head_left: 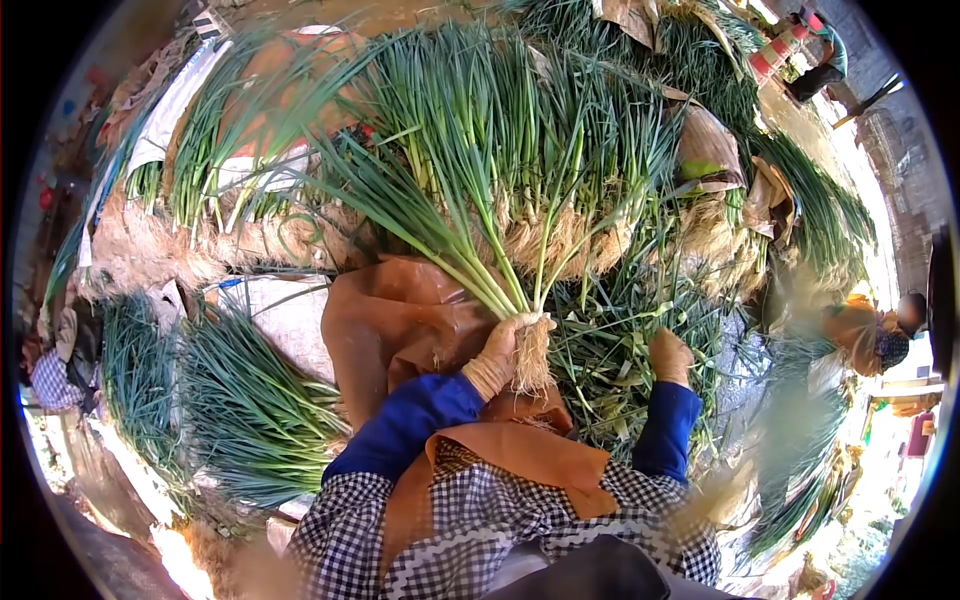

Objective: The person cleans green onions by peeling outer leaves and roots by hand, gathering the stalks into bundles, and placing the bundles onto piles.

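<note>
My left hand [500, 356] is wrapped round a small bunch of green onions [487, 275] just above the roots. Pale stringy roots [533, 358] hang below the fingers, and the long green leaves fan out up and to the left. My right hand [669, 357] is closed in a fist to the right, apart from the bunch, over loose green leaves [610, 370]. Whether it holds anything is hidden. A brown apron or sheet [390, 320] lies under my left forearm.
A long row of onions [480, 120] with roots toward me lies ahead. Another pile [250, 400] is at the left, beside a white sack [295, 325]. People are at the right [865, 335], upper right [825, 60] and far left [55, 380].
</note>
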The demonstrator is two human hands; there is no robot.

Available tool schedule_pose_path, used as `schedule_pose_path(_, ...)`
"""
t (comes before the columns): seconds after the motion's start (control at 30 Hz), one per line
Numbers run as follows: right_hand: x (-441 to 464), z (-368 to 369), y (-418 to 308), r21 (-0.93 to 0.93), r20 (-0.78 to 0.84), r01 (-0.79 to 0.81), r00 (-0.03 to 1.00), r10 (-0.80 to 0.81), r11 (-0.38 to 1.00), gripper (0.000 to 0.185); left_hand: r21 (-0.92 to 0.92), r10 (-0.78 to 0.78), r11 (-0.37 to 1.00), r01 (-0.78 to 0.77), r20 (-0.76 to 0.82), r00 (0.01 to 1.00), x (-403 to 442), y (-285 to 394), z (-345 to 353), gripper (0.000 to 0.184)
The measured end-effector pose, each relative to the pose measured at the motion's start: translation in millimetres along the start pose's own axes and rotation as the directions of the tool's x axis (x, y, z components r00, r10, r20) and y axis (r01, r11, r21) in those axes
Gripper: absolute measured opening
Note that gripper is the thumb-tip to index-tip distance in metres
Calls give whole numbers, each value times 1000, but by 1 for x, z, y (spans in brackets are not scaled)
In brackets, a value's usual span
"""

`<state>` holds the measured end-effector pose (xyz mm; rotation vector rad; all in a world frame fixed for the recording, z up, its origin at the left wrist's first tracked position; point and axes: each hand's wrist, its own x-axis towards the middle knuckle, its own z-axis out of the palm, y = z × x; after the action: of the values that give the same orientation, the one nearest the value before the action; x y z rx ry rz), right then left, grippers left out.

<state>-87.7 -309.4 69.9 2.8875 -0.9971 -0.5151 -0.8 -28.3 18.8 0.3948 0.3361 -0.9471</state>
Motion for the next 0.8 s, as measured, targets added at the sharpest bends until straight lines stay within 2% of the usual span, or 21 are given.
schedule_pose_path(0.03, 7, 9, -15, 391, -327, 307, 928, -180, 868, 30, 13, 20, 1000, -20, -43, 999, -3, -1, 3, 29)
schedule_pose_path(0.1, 12, -21, -81, 727, -147, 307, 943, -298, 614, 27, -5, 15, 1000, -15, -2, 1000, 0, 0, 0, 29)
schedule_pose_path(0.13, 11, -34, -110, 861, -108, 271, 924, -367, 430, 32, -19, -1, 1000, 1, 41, 999, 1, 0, -4, 29)
schedule_pose_path(0.17, 27, -26, -132, 946, -58, 200, 878, -475, 254, 32, -34, -31, 999, 33, 59, 998, 2, 1, -6, 28)
schedule_pose_path(0.2, 38, -22, -149, 984, -95, 163, 811, -578, 67, 32, -25, -28, 999, 29, 57, 998, 2, 0, -9, 28)
schedule_pose_path(0.23, 34, -29, -163, 966, -124, 232, 802, -584, 113, 29, -43, -37, 998, 40, 83, 996, 3, 0, -11, 27)
schedule_pose_path(0.27, 17, -49, -173, 890, -205, 394, 797, -568, 232, 26, -61, -42, 997, 49, 108, 993, 6, 0, -15, 26)
schedule_pose_path(0.3, -13, -74, -179, 690, -335, 594, 769, -545, 414, 24, -64, -46, 996, 56, 137, 989, 11, -1, -25, 25)
schedule_pose_path(0.33, -47, -98, -180, 430, -458, 713, 701, -547, 555, 22, -66, -39, 997, 48, 133, 990, 11, -2, -27, 25)
schedule_pose_path(0.37, -77, -121, -183, 200, -561, 726, 636, -530, 658, 20, -49, -19, 999, 24, 105, 994, 11, -3, -29, 25)
schedule_pose_path(0.4, -90, -132, -185, 76, -626, 691, 594, -505, 719, 19, -31, -1, 1000, 3, 78, 997, 11, -4, -30, 24)
schedule_pose_path(0.53, -83, -98, -192, 271, -471, 477, 823, -317, 836, 19, -41, 48, 998, -49, -24, 999, 16, -9, -30, 22)
schedule_pose_path(0.57, -72, -74, -183, 394, -481, 587, 787, -386, 707, 22, -21, 56, 998, -57, -41, 998, 15, -8, -26, 21)
schedule_pose_path(0.6, -61, -48, -167, 450, -485, 628, 769, -418, 635, 25, -28, 52, 998, -53, -46, 998, 11, -6, -24, 21)
schedule_pose_path(0.63, -50, -22, -152, 504, -488, 661, 749, -448, 556, 30, -107, -12, 994, 20, 77, 997, 9, -3, -22, 20)
schedule_pose_path(0.67, -40, -5, -137, 498, -675, 796, 605, -422, 345, 27, -175, -64, 979, 102, 208, 976, 7, 0, -16, 19)
schedule_pose_path(0.7, -32, -3, -132, 541, -661, 782, 622, -420, 309, 25, -113, -41, 992, 64, 194, 980, 0, 4, -4, 20)
schedule_pose_path(0.8, -4, -2, -126, 665, -605, 716, 684, -407, 214, 19, -170, -104, 975, 144, 221, 970, 1, 2, -2, 22)
